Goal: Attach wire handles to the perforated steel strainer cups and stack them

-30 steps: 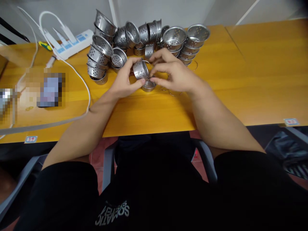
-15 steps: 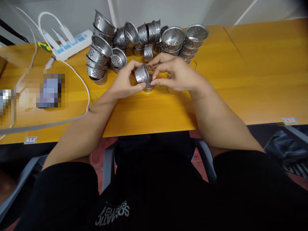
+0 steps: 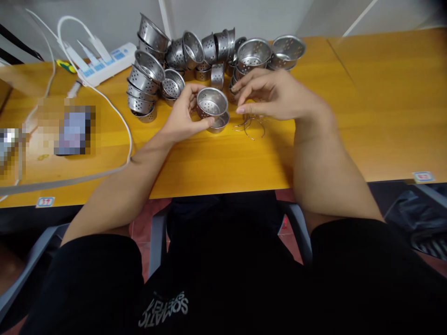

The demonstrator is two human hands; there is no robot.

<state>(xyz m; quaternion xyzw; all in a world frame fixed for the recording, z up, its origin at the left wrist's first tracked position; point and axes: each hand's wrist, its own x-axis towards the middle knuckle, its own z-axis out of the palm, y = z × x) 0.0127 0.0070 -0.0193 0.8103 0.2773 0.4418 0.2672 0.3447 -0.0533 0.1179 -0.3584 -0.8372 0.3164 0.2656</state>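
Note:
My left hand grips a perforated metal strainer cup by its side, thumb in front and fingers behind. The cup's open mouth tilts up towards me. Just beneath it, a second metal cup sits on the table, partly covered by the first. To the right, my right hand hovers with thumb and fingers apart, and I see nothing between them. Under that hand lie several thin bent wires, some curved like rings.
Stacks of perforated cups stand at the left back, and more cups line the wall. A white power strip, a trailing white cable and a blurred phone are on the left of the wooden table.
My right hand has come away from the strainer cup, moving right and slightly up, over the wires. My left hand has turned the cup from sideways to mouth up.

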